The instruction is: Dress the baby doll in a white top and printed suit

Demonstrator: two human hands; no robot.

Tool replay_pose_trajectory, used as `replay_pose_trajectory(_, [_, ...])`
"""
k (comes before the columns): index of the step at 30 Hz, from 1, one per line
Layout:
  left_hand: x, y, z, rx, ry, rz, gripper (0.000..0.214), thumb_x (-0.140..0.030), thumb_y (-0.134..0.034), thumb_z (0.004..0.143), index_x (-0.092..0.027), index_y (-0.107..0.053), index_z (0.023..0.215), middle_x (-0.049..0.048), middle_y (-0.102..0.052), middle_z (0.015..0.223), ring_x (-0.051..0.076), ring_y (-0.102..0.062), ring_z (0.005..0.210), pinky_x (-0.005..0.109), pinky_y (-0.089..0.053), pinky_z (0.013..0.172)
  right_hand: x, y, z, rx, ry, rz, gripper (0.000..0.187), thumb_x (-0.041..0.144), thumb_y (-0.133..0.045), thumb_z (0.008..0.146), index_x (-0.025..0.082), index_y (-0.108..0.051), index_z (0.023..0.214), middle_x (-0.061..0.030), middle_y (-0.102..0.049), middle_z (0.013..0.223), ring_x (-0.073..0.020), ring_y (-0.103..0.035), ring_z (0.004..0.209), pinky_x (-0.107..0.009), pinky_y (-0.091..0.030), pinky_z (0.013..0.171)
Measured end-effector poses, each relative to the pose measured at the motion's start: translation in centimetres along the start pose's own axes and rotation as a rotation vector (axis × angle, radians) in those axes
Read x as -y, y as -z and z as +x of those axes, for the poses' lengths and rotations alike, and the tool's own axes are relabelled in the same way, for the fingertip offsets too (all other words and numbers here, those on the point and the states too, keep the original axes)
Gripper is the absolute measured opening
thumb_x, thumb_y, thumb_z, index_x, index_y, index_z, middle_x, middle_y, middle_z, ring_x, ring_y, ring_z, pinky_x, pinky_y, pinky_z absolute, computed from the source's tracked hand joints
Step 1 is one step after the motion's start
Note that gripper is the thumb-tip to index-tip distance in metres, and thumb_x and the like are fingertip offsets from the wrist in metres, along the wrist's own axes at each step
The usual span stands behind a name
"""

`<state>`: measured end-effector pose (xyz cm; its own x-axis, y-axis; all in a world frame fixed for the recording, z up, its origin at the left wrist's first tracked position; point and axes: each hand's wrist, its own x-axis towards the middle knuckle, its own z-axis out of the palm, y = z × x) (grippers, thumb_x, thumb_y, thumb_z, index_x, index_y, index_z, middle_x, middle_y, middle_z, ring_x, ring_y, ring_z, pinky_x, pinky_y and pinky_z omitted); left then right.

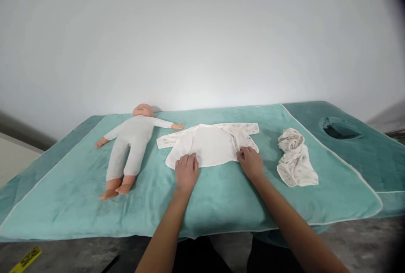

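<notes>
**While both hands rest on the baby shirt, parts of the scene stay hard to read**

Although the left hand (186,171) is plainly spread flat, palm down, on the near hem of the white baby shirt (210,144), its fingertips cover that stretch of the edge. The right hand (251,163) lies on the shirt's right lower corner, and I cannot tell whether its fingers pinch the fabric or only press on it. The shirt lies opened out, sleeves spread, in the middle of a teal blanket (79,197) over a massage bed (373,150).

A doll (133,138) in a grey suit lies on its back to the left, one hand just beside the shirt's sleeve. A crumpled cloth (295,159) sits to the right, too bunched for its shape to show. The face hole (337,131) is dark inside. A yellow tag (27,259) at the lower left is cut off, its print illegible.
</notes>
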<state>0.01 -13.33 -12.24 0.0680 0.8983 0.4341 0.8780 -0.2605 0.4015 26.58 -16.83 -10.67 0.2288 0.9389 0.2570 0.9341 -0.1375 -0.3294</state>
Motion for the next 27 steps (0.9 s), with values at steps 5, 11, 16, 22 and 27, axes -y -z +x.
replay_pose_trajectory(5, [-7.1,-4.2,5.7,0.275,0.207,-0.306,0.03,-0.037,-0.049,0.097,-0.022,-0.068,0.114,0.0072,-0.071,0.099,0.02,-0.066,0.089,0.032,-0.048,0.084,0.4,0.3,-0.1,-0.045,0.06,0.076,0.023,0.025,-0.046,0.099,0.024,-0.069,0.097,-0.0099,-0.069,0.107,-0.0253,-0.061,0.099,-0.037,-0.042,0.083])
replay_pose_trajectory(11, [-13.2,-8.0,13.2,0.368,0.319,-0.354,0.029,-0.046,-0.057,0.09,-0.019,-0.067,0.087,0.0079,-0.072,0.082,0.024,-0.069,0.084,0.033,-0.046,0.078,0.3,0.1,0.0,-0.124,0.077,0.105,0.016,0.032,-0.053,0.099,0.025,-0.067,0.092,-0.0086,-0.07,0.104,-0.025,-0.06,0.094,-0.037,-0.04,0.081])
replay_pose_trajectory(16, [-13.6,-10.9,17.4,0.36,0.457,-0.407,0.019,-0.038,-0.068,0.081,-0.021,-0.059,0.081,0.0076,-0.07,0.077,0.028,-0.068,0.089,0.036,-0.046,0.079,-0.9,-1.6,0.5,-0.095,0.112,0.141,0.014,0.031,-0.056,0.1,0.023,-0.065,0.093,-0.0046,-0.07,0.095,-0.0237,-0.06,0.092,-0.036,-0.036,0.081])
replay_pose_trajectory(22, [-11.7,-13.5,17.3,0.263,0.487,-0.645,0.017,-0.027,-0.066,0.08,-0.021,-0.059,0.094,0.0019,-0.066,0.078,0.017,-0.064,0.07,0.027,-0.048,0.065,-2.3,-3.4,0.6,-0.166,0.26,0.342,0.014,0.03,-0.055,0.101,0.022,-0.064,0.095,-0.003,-0.07,0.096,-0.0204,-0.06,0.093,-0.035,-0.036,0.089])
replay_pose_trajectory(27, [-9.1,-15.0,17.4,0.224,0.499,-0.759,0.016,-0.026,-0.054,0.088,-0.018,-0.057,0.101,0.001,-0.063,0.078,0.011,-0.057,0.057,0.025,-0.048,0.055,-2.2,-3.6,0.7,-0.113,0.317,0.387,0.011,0.027,-0.057,0.099,0.022,-0.064,0.092,-0.0032,-0.069,0.094,-0.0203,-0.061,0.093,-0.034,-0.038,0.086])
